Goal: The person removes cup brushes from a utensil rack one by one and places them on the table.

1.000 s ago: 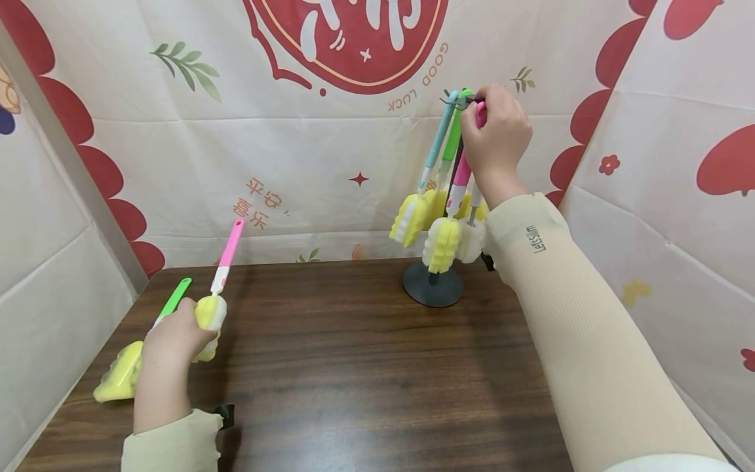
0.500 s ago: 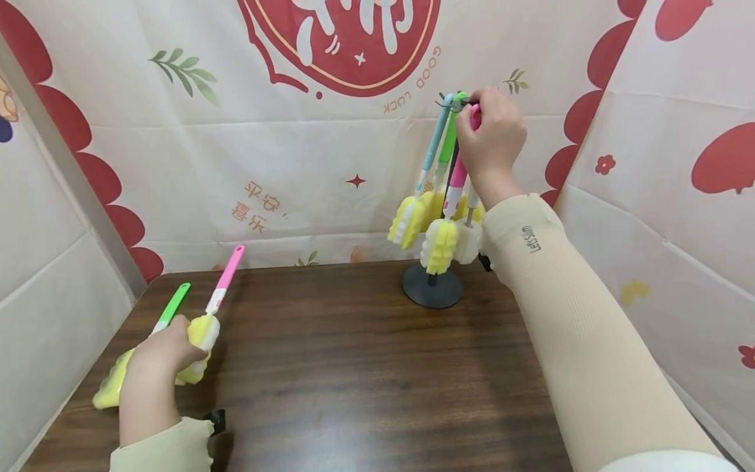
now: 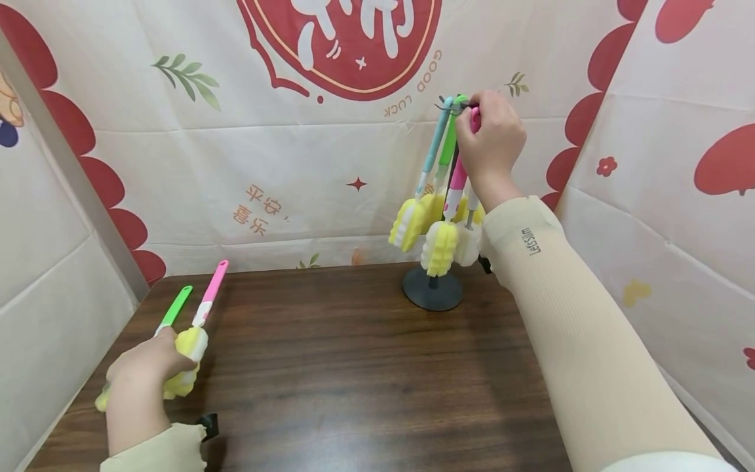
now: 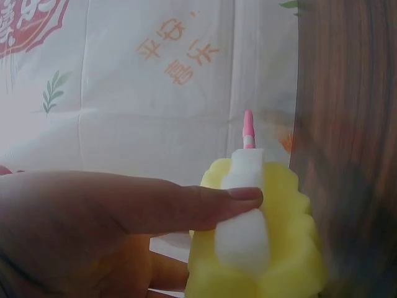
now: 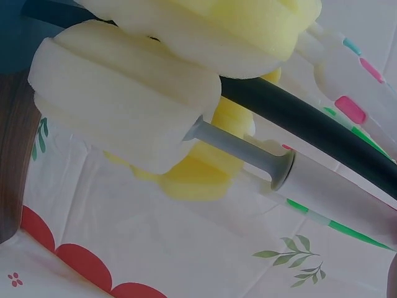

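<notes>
My left hand grips a bottle brush by its yellow-and-white sponge head, low over the left side of the table. The thumb lies across the sponge in the left wrist view, and the pink handle points away. A green-handled brush lies beside it, its sponge mostly hidden behind the hand. My right hand is at the top of a dark stand, fingers curled around the upper end of a pink-handled brush. Beside that hang a blue-handled brush, a green-handled one and a white-sponged brush.
The brown wooden table spreads between the hands. A printed white cloth forms the wall behind and at the sides. Bare hooks stick out leftward at the stand's top.
My left hand has moved down and left with the pink-handled brush, closer to the green-handled brush. The right hand keeps its hold at the stand.
</notes>
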Action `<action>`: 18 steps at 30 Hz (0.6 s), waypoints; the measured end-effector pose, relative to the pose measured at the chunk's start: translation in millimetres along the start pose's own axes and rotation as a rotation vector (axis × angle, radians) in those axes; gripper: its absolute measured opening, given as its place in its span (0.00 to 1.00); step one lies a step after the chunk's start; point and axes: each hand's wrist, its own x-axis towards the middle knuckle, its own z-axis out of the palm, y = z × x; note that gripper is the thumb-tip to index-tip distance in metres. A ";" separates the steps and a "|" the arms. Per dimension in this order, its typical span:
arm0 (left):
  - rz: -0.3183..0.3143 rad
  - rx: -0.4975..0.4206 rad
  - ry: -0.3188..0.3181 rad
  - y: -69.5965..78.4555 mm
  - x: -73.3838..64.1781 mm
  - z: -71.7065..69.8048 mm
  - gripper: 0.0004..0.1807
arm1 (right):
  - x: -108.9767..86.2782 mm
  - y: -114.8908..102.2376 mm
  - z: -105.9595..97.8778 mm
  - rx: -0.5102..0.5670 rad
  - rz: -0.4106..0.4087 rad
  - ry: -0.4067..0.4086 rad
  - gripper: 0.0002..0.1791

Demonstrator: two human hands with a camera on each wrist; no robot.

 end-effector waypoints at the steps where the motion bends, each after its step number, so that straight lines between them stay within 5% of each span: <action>1: -0.010 -0.009 -0.003 -1.3 -0.2 -0.6 0.34 | 0.2 -0.1 0.0 -0.002 0.001 -0.001 0.19; 18: -0.083 -0.061 -0.054 -14.8 0.6 0.7 0.39 | 0.9 0.1 2.7 -0.008 0.004 0.004 0.19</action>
